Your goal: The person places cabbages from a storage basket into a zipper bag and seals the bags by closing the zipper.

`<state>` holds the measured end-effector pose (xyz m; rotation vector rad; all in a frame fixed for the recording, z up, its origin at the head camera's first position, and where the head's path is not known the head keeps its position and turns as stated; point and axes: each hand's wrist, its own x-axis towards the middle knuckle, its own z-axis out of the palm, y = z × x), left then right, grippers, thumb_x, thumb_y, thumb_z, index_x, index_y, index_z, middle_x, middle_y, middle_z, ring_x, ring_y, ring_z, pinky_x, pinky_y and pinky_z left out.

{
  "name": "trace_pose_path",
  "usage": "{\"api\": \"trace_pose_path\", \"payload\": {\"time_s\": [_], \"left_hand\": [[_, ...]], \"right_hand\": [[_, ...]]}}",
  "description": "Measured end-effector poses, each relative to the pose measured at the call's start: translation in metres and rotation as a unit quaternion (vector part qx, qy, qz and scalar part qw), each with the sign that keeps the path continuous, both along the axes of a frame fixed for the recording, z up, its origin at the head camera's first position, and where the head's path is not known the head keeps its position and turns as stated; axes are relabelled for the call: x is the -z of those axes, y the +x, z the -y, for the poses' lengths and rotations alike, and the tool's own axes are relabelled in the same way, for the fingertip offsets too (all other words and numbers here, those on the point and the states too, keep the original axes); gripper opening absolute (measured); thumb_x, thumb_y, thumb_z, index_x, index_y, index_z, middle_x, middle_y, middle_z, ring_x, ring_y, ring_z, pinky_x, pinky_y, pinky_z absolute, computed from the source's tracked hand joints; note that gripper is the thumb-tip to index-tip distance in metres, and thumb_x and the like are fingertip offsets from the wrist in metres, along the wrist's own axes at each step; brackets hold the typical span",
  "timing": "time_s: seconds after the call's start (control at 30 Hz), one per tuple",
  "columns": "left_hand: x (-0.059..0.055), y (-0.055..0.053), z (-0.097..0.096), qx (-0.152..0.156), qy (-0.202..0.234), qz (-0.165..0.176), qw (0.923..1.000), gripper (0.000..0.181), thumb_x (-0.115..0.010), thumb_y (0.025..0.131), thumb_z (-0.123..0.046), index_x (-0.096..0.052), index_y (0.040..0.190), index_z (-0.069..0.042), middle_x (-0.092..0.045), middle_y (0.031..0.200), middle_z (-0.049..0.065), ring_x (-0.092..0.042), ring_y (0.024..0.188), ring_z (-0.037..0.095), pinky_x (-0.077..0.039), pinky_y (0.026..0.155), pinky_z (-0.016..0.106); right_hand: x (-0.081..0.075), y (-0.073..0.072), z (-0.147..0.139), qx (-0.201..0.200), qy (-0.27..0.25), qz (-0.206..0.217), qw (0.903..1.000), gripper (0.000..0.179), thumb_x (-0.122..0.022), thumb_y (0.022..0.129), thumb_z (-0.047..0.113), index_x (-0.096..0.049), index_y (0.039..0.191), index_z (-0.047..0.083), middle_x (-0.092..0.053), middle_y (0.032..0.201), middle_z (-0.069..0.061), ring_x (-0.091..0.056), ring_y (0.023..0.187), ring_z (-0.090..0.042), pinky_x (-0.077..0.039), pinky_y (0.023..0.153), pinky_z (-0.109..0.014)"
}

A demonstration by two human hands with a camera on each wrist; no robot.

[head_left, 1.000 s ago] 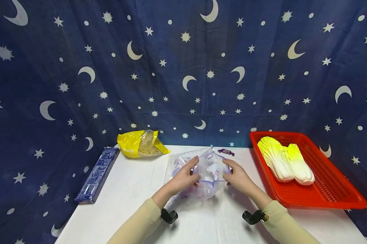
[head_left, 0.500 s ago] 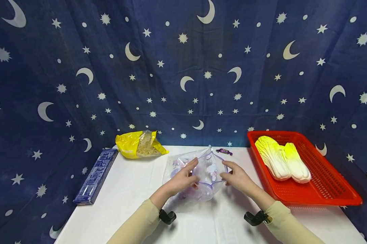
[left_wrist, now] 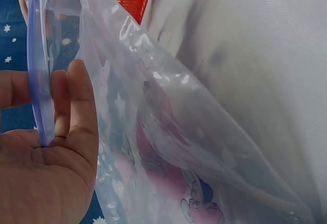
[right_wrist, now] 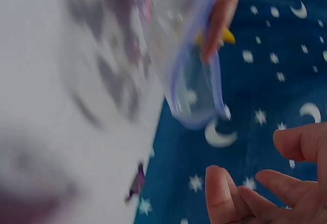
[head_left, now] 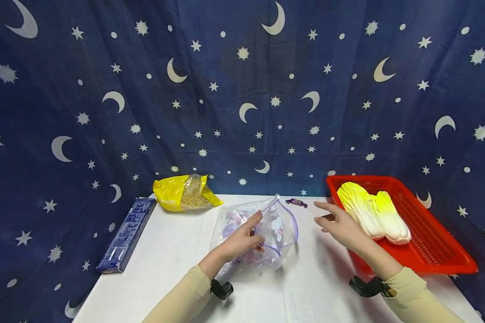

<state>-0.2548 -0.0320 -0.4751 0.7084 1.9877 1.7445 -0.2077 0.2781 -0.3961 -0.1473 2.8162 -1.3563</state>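
Note:
A clear zip-lock bag (head_left: pixel 278 229) with a purple zip edge and printed pink and purple figures stands on the white table, its mouth spread apart. My left hand (head_left: pixel 240 242) holds the bag by its rim; in the left wrist view the purple zip strip (left_wrist: pixel 42 75) runs between thumb and fingers. My right hand (head_left: pixel 341 226) is off the bag, fingers spread with nothing in them, between the bag and the red basket. Near the fingertips of that hand lies a small purple wrapped candy (head_left: pixel 296 202).
The red plastic basket (head_left: pixel 436 260) at the right holds two Chinese cabbages (head_left: pixel 365 211). At the back left lies a yellow bag of pasta (head_left: pixel 186 193). A long blue box (head_left: pixel 127 235) lies along the left table edge. A dark blue starry curtain (head_left: pixel 242 89) hangs behind.
My right hand has let go of the bag's rim and moved right, towards the basket. The bag's right edge has swung into a rounded curve. My left hand keeps its hold.

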Motion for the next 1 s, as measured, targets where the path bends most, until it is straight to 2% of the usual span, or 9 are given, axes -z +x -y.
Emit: {"api": "trace_pose_path", "payload": {"time_s": [0.2,0.47,0.53,0.6,0.67,0.7,0.8,0.9,1.0], "left_hand": [[0.002,0.001,0.001,-0.002,0.003,0.013,0.9999,0.083,-0.062,0.094,-0.002,-0.016,0.162,0.001,-0.006,0.172,0.004,-0.07,0.077,0.021,-0.062,0.078,0.034],[0.004,0.004,0.004,-0.012,-0.019,0.0,0.9997,0.083,-0.068,0.095,-0.006,-0.019,0.162,-0.001,-0.009,0.172,0.003,-0.072,0.081,0.022,-0.06,0.08,0.027],[0.004,0.005,0.004,-0.012,-0.026,-0.007,0.9996,0.083,-0.068,0.095,-0.007,-0.02,0.162,0.0,-0.01,0.172,0.003,-0.072,0.083,0.022,-0.059,0.081,0.026],[0.004,0.005,0.004,-0.011,-0.025,-0.011,0.9996,0.083,-0.069,0.095,-0.008,-0.02,0.162,0.001,-0.01,0.172,0.005,-0.072,0.085,0.022,-0.059,0.082,0.028],[0.004,0.006,0.004,-0.009,-0.024,-0.013,0.9996,0.083,-0.069,0.096,-0.009,-0.02,0.161,0.002,-0.01,0.171,0.006,-0.072,0.089,0.022,-0.059,0.085,0.03],[0.004,0.006,0.004,-0.008,-0.022,-0.012,0.9996,0.082,-0.069,0.096,-0.01,-0.019,0.161,0.003,-0.009,0.171,0.007,-0.072,0.09,0.022,-0.059,0.086,0.031],[0.004,0.005,0.004,-0.004,-0.014,-0.009,0.9998,0.082,-0.069,0.097,-0.011,-0.019,0.161,0.004,-0.009,0.171,0.008,-0.071,0.096,0.027,-0.06,0.086,0.033],[0.003,0.005,0.005,-0.002,-0.009,-0.006,0.9999,0.083,-0.069,0.096,-0.011,-0.019,0.161,0.003,-0.009,0.172,0.007,-0.07,0.099,0.032,-0.06,0.085,0.032],[0.002,0.005,0.006,-0.002,-0.01,-0.007,0.9999,0.083,-0.07,0.096,-0.011,-0.02,0.161,0.002,-0.009,0.172,0.006,-0.068,0.099,0.028,-0.06,0.084,0.031]], "right_hand": [[-0.013,-0.009,-0.05,0.034,0.015,0.0,0.9993,0.067,-0.059,0.104,0.034,-0.036,0.155,-0.003,-0.041,0.151,-0.032,-0.068,0.104,-0.036,-0.059,0.085,-0.031],[-0.011,-0.014,-0.101,0.086,0.057,0.012,0.9946,0.069,-0.051,0.106,0.035,-0.03,0.154,-0.01,-0.034,0.151,-0.039,-0.055,0.12,-0.053,-0.05,0.098,-0.061],[-0.01,-0.015,-0.112,0.094,0.069,-0.003,0.9932,0.067,-0.051,0.106,0.032,-0.032,0.152,-0.013,-0.035,0.149,-0.042,-0.054,0.12,-0.054,-0.055,0.093,-0.055],[-0.009,-0.016,-0.121,0.099,0.077,-0.017,0.9919,0.065,-0.051,0.106,0.029,-0.033,0.149,-0.016,-0.036,0.146,-0.043,-0.056,0.117,-0.054,-0.061,0.084,-0.042],[-0.01,-0.017,-0.13,0.103,0.079,-0.022,0.9913,0.064,-0.05,0.106,0.027,-0.032,0.147,-0.019,-0.036,0.144,-0.045,-0.059,0.112,-0.054,-0.061,0.074,-0.033],[-0.011,-0.018,-0.134,0.106,0.086,-0.024,0.9904,0.064,-0.049,0.106,0.027,-0.033,0.147,-0.02,-0.037,0.143,-0.046,-0.059,0.112,-0.055,-0.061,0.075,-0.033],[-0.013,-0.02,-0.144,0.117,0.104,-0.024,0.9874,0.065,-0.048,0.107,0.028,-0.032,0.146,-0.021,-0.036,0.142,-0.047,-0.05,0.12,-0.058,-0.056,0.089,-0.051],[-0.015,-0.023,-0.153,0.127,0.107,-0.011,0.986,0.069,-0.048,0.107,0.031,-0.028,0.148,-0.021,-0.033,0.144,-0.048,-0.037,0.128,-0.063,-0.039,0.1,-0.072],[-0.016,-0.025,-0.163,0.135,0.087,0.019,0.9868,0.077,-0.048,0.106,0.036,-0.02,0.151,-0.02,-0.026,0.147,-0.049,-0.028,0.132,-0.065,-0.032,0.103,-0.076]]}}
